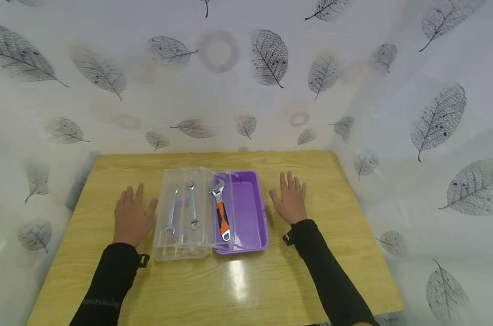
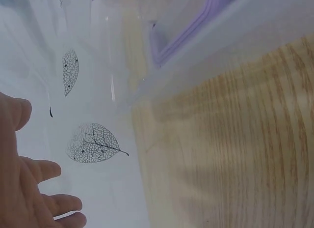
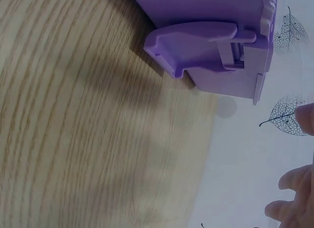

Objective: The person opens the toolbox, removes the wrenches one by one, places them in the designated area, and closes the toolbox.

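Currently, Loose Wrenches Lie Between Two Empty Hands

Picture a clock centred where a clear plastic piece (image 1: 203, 199), probably a lid, overlaps a purple box (image 1: 248, 213) on the wood-grain table (image 1: 189, 294); twelve points away from you. Your left hand (image 1: 133, 218) is at nine, just beside the clear plastic. Your right hand (image 1: 290, 201) is at three, near the box wall. Both have fingers extended and hold nothing.

Within the clear plastic's outline, towards nine, are two double-ended silver wrenches: an outer wrench (image 1: 172, 210) with its top leaning towards one, and an inner wrench (image 1: 193, 206) leaning towards eleven. At the overlap, an adjustable wrench (image 1: 222, 213) points its head at eleven and its orange-and-black handle at five. Whether it lies on clear plastic or on the box floor, you cannot tell.

If you raised the clear plastic from nine, the wrenches could slide together towards three, as nothing visible clamps them. Its overlapping edge might also catch the adjustable wrench. At the box's three o'clock side, a purple latch (image 3: 196, 46) juts outward; reaching inward carelessly, your right fingers could snag it and drag the box.
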Available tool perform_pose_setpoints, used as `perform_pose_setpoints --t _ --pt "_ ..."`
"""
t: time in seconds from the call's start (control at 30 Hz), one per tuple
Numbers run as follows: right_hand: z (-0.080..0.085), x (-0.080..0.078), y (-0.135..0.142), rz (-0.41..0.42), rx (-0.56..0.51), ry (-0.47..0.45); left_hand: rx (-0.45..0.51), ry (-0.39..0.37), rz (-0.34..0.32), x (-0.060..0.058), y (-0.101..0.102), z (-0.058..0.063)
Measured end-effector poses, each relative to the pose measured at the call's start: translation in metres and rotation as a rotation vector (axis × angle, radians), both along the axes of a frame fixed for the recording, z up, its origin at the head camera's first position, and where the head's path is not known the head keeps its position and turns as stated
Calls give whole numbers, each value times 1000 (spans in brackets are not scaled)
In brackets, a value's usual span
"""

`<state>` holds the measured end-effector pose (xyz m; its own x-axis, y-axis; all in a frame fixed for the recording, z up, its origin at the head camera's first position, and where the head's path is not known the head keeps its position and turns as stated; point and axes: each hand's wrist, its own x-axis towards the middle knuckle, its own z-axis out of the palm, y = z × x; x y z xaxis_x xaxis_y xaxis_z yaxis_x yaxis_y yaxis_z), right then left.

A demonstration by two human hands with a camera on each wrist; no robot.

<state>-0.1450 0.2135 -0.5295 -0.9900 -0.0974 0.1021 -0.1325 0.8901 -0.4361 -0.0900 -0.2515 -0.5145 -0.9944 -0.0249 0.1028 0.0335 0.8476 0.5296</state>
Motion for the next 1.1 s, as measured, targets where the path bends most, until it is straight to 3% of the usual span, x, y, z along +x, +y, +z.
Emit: perform_pose_setpoints --t 0.17,0.33,0.43,0.57,0.7,0.8,0.93,1.0,1.1 --pt "1 2 0 0 -36 -5 -9 -14 9 2 -2 -2" --pt "-1 3 1 1 -70 -19 14 -40 41 6 -1 7" --pt "-2 4 4 -3 -95 -26 11 -34 66 8 2 19" --pt "-1 6 7 -9 -128 -18 10 -7 84 16 13 48" --pt "0 6 6 -11 -159 -8 -32 41 40 26 48 81" --pt "0 7 4 -5 -199 -6 -79 47 -56 29 92 92" --pt "-1 11 5 8 -237 14 -172 1 -211 23 154 80" --pt "-2 14 6 18 -239 29 -252 -13 -251 19 176 69" --pt "-2 20 6 30 -237 56 -356 -20 -256 13 196 56"
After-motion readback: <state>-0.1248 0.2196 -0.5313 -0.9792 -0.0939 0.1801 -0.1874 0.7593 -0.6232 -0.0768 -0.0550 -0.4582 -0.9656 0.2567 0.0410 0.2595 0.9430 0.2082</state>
